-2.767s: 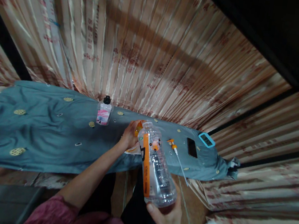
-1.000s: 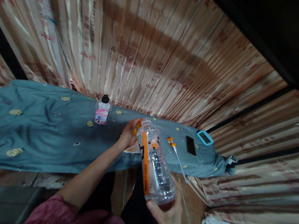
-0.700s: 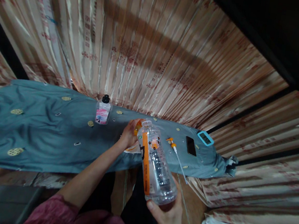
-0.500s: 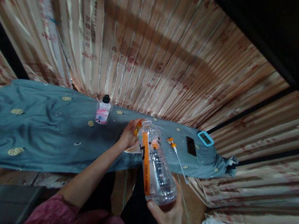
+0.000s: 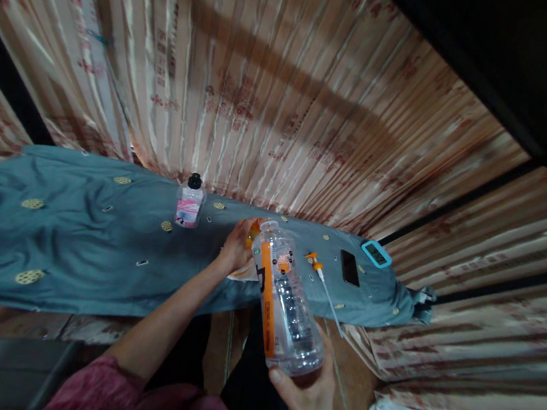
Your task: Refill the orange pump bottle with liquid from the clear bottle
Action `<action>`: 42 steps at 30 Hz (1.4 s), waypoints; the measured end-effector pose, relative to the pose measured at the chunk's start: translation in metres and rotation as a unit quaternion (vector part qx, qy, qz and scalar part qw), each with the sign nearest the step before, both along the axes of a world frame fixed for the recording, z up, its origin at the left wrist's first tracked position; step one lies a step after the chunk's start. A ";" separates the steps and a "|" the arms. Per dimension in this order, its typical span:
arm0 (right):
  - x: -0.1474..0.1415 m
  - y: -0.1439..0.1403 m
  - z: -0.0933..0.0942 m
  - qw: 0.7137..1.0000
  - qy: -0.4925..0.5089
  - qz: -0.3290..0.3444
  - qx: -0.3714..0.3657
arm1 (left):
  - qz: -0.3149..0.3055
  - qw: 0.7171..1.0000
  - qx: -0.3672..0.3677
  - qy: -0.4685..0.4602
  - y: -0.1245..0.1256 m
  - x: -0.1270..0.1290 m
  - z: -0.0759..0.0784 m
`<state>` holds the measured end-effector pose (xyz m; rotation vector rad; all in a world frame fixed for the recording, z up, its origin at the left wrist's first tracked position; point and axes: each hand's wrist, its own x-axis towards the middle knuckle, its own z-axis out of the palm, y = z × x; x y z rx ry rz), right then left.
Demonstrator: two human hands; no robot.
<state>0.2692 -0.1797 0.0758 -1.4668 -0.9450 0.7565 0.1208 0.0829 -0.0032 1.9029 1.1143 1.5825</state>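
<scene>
Two hands are in view, set apart from each other, each closed on an item. The right hand (image 5: pixel 309 398) grips one large clear bottle (image 5: pixel 287 308) around its base; the bottle bears one orange-and-white label and is held tilted above the near edge of the counter (image 5: pixel 97 245), base toward the wearer and open mouth toward the left hand (image 5: pixel 236 248). The left hand is clamped on one orange item (image 5: pixel 253 233), mostly covered by the fingers and located directly beside the bottle mouth; contact between the two cannot be determined. One white-and-orange piece (image 5: pixel 244 271) shows below the left hand, partly hidden. The counter is covered by one teal cloth and carries four further items. One small bottle (image 5: pixel 190 206) with a black cap and a pink label stands upright to the left of the hands. To the right lie one orange pump head (image 5: pixel 315 262), its single white tube (image 5: pixel 331 301) projecting past the near edge; one dark phone (image 5: pixel 350 269); and one blue-framed digital clock (image 5: pixel 376 253), near the phone.
</scene>
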 end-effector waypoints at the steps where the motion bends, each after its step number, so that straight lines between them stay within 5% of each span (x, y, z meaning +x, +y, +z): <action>1: -0.002 0.000 0.001 1.000 0.002 -0.015 0.001 | 0.000 1.000 0.002 0.000 0.000 0.000 -0.001; 7: 0.007 -0.002 -0.002 0.999 -0.013 0.032 -0.030 | 0.017 1.000 0.005 0.008 0.000 0.001 -0.004; 19: -0.011 0.000 0.013 0.999 -0.008 -0.038 -0.021 | 0.001 1.000 -0.009 0.007 -0.002 -0.001 0.004; 42: -0.010 -0.001 0.011 0.999 0.011 -0.027 -0.029 | -0.009 1.000 -0.001 0.013 -0.008 -0.004 0.009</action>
